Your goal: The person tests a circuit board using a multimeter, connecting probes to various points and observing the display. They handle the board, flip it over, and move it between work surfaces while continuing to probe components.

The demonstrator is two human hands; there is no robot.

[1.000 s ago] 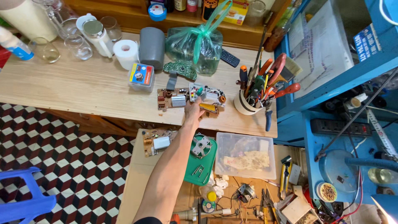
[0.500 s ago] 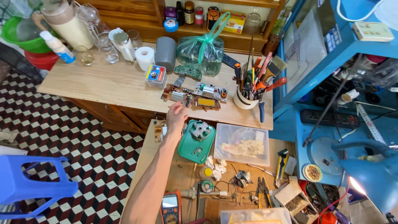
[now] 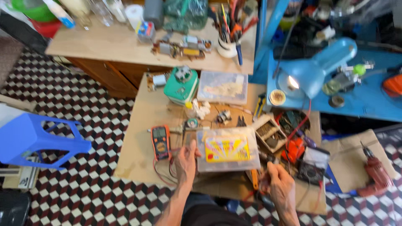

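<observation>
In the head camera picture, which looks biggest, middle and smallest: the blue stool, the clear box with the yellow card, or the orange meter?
1. Blue stool, though it stands on the floor, so its rank is less sure.
2. Clear box with the yellow card.
3. Orange meter, clearly smallest.

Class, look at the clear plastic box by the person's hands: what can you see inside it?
Inside the clear plastic box lies a yellow card with red print. Anything beneath that card is covered. The left hand touches the box's side.

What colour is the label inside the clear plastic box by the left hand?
Yellow with red, on the clear plastic box, seen in the head view.
</observation>
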